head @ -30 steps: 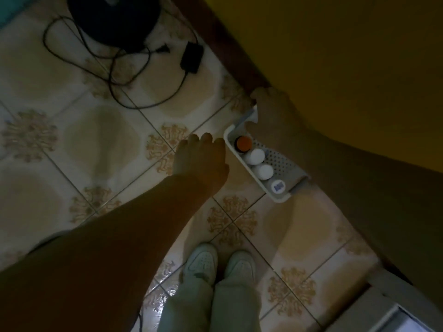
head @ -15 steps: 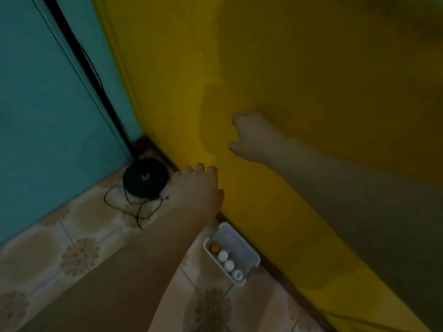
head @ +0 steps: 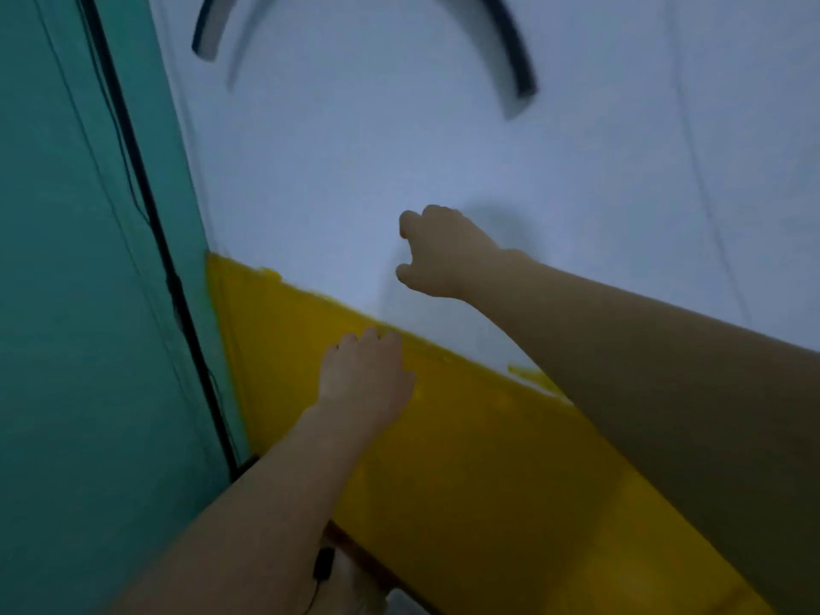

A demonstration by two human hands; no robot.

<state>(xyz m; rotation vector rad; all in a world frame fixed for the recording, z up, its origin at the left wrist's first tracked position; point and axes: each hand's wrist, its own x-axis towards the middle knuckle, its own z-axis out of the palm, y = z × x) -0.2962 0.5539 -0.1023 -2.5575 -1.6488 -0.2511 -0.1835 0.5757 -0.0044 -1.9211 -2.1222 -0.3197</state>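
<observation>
Both my arms reach up in front of a wall. My left hand (head: 364, 375) hovers over the yellow lower band (head: 466, 437) of the wall with its fingers loosely bent, and it holds nothing. My right hand (head: 439, 255) is higher, in front of the white upper part (head: 399, 148), fingers loosely curled and thumb apart, with nothing in it. The white tray of eggs from the earlier frames is out of view.
A teal wall (head: 80, 304) stands at the left, with a black cable (head: 146, 201) running down the corner. A dark curved band (head: 510, 51) arcs across the white wall at the top. A black adapter (head: 324, 563) lies on the floor at the bottom.
The view has swung up from the floor to the wall. My right hand left the white tray and both hands rose. The tray and my shoes dropped out of sight.
</observation>
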